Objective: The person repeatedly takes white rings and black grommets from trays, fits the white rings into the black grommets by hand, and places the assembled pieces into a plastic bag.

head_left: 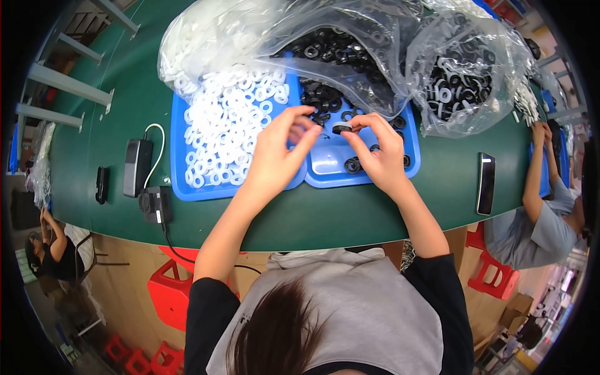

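My right hand (382, 153) pinches a small black ring with a pale band (341, 127) between thumb and fingers, above the right blue tray (325, 178). Just left of it my left hand (281, 150) hovers, thumb and fingers apart and slightly blurred; I see nothing held in it. Beneath and beside the left hand, many white rings (219, 137) lie heaped in the left blue tray (179, 156). Loose black rings (322, 94) fill the far part of the right tray, and a few black rings (353, 165) sit near its front.
Clear plastic bags (212, 37) drape over the trays' far side. Another bag (465, 81) at right holds black and white rings. A phone (485, 183) lies right on the green table (437, 206); a corded black device (137, 165) lies left. Other people sit at both sides.
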{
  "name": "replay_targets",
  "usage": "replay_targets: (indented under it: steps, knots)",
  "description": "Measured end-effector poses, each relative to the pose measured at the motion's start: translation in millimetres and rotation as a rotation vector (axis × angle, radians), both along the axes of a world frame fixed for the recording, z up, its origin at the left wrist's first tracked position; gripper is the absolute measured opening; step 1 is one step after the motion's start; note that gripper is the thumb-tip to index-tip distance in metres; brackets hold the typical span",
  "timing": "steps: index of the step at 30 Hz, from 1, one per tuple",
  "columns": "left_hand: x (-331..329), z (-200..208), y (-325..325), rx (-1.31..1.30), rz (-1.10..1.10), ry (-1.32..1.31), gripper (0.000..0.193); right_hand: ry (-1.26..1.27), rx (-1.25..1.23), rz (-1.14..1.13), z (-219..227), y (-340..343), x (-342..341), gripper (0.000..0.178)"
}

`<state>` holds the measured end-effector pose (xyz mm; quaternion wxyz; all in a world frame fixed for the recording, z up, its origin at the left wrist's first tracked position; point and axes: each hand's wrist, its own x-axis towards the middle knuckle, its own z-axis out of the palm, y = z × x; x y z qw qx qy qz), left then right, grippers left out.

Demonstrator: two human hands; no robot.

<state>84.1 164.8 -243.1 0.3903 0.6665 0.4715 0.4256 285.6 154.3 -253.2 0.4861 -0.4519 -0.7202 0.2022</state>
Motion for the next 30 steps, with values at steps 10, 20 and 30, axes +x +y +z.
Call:
replay_targets:
  steps: [10, 20, 30]
  knots:
    - [-30.3, -13.3, 2.6, 0.152, 0.118, 0.583, 0.016, -0.044, 0.109, -0.698, 77.6, 16.4, 65.8, 0.021]
    - [-33.7, -19.0, 5.6, 0.201, 0.117, 0.686, 0.023, -0.341, -0.206, -0.381, 83.0, 5.5, 42.3, 0.018]
    - [-33.4, -19.3, 5.5, 0.302, 0.196, 0.788, 0.023, -0.782, -0.397, 0.182, 29.1, -4.7, 24.6, 0.029]
